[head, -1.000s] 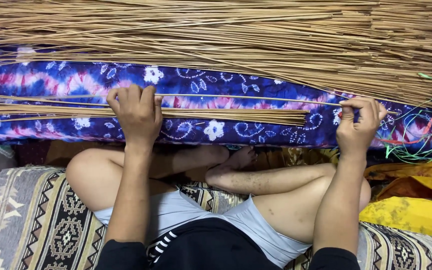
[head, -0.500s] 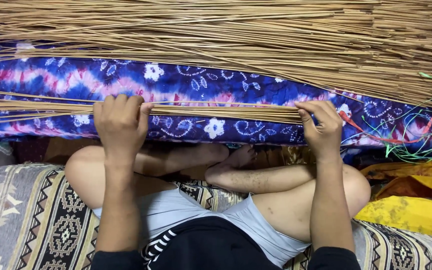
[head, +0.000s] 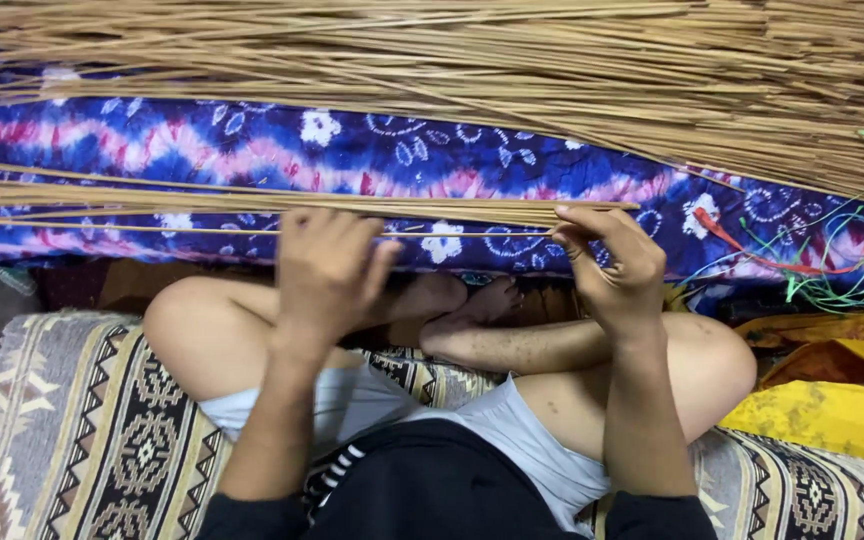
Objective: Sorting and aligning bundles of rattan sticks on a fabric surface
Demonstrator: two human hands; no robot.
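- Two bare hands work at a thin bundle of sticks [head: 252,203], pale tan, straight and slender, each about as fine as a skewer.
- Left hand [head: 327,270] lies curled over the near edge of the bundle, knuckles up and fingers bent onto the sticks; whether it actually clamps any of them cannot be told.
- Right hand [head: 612,265] pinches the bundle's end between thumb and fingertips, closed on the stick tips.
- Long axis of the bundle runs sideways, from the right hand across past the left hand and out beyond it; the tips gather at the right hand while the sticks fan slightly apart on the far side of the left hand.
- Under the bundle lies a blue and pink tie-dyed cloth [head: 372,160] with white flowers.
- Beyond both hands, farther from the person, a far larger heap of sticks [head: 472,70] lies in the same sideways direction.
- Near the right hand's outer side lie loose coloured threads [head: 832,270] and a yellow cloth [head: 832,415].
- Below the hands the person's crossed bare legs rest on a patterned mat [head: 62,430].
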